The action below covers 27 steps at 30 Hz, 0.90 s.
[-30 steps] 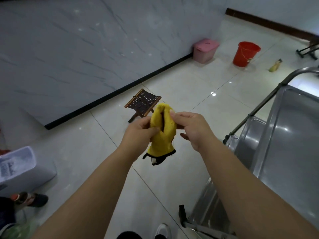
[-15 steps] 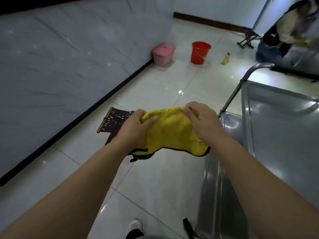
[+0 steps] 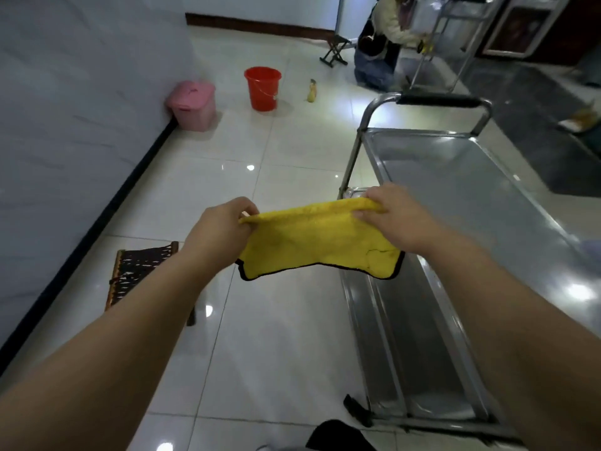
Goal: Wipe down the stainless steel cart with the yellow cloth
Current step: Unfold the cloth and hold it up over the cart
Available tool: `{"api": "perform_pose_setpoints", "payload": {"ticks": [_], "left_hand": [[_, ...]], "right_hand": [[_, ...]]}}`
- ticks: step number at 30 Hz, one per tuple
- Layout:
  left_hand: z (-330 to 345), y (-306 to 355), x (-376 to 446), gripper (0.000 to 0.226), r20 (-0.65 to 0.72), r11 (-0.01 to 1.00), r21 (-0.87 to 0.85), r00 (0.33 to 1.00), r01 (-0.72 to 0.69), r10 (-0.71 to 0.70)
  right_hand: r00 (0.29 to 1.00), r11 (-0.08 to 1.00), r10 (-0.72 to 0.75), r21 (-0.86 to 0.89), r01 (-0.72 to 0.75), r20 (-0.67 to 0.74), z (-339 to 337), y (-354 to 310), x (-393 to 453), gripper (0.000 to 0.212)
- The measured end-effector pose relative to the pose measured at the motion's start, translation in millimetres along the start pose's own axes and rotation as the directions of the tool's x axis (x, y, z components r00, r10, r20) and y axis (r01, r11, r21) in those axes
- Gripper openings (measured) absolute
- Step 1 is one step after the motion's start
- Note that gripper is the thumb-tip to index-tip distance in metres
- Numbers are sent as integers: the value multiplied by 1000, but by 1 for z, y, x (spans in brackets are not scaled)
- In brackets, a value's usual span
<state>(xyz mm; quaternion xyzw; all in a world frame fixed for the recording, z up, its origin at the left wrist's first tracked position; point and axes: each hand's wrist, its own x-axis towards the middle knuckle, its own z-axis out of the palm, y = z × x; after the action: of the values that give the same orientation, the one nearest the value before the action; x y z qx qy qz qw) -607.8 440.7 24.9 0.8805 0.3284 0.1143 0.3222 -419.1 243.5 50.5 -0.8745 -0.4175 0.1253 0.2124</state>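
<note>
A yellow cloth (image 3: 317,242) with a black hem hangs stretched flat between my hands, in the air above the floor beside the cart's left edge. My left hand (image 3: 221,234) pinches its upper left corner. My right hand (image 3: 395,219) pinches its upper right corner, above the cart's near left rim. The stainless steel cart (image 3: 461,203) stands to the right, its top tray bare and shiny, with a lower shelf (image 3: 409,353) showing below and a black-gripped handle (image 3: 439,100) at the far end.
A low woven stool (image 3: 143,271) sits on the white tiled floor under my left forearm. A pink lidded bin (image 3: 192,105), a red bucket (image 3: 262,88) and a yellow bottle (image 3: 312,91) stand further off. A person (image 3: 380,43) crouches by another cart (image 3: 455,37) at the back.
The cloth went from a bunched wad to a spread sheet as my hands pulled apart. My view swung right, bringing the whole cart into sight.
</note>
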Motion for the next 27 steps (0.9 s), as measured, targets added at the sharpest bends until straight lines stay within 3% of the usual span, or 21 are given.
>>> {"api": "perform_pose_setpoints", "payload": {"ticks": [3,10,18,22,27], "left_hand": [[11,10,25,20,41,997,72,999,-26,23],[25,42,88,6,101,990,-53,986,-128,133],[37,91,161,24,129,984,-131,982,-118,135],[49,122,189,25,159,979,-137,972,-154,175],[69,154,215,25,249,974,-107,943,-199,220]], "right_hand": [[997,999,50,-2,-50,-57,-10,19,8,28],[970,980,189,85,-178,-156,-43,63,30,30],[925,940,302,-88,-329,-232,-88,109,61,53],[913,928,307,-129,-349,-268,-103,133,68,48],[909,920,325,-136,-368,-259,-118,155,60,15]]}}
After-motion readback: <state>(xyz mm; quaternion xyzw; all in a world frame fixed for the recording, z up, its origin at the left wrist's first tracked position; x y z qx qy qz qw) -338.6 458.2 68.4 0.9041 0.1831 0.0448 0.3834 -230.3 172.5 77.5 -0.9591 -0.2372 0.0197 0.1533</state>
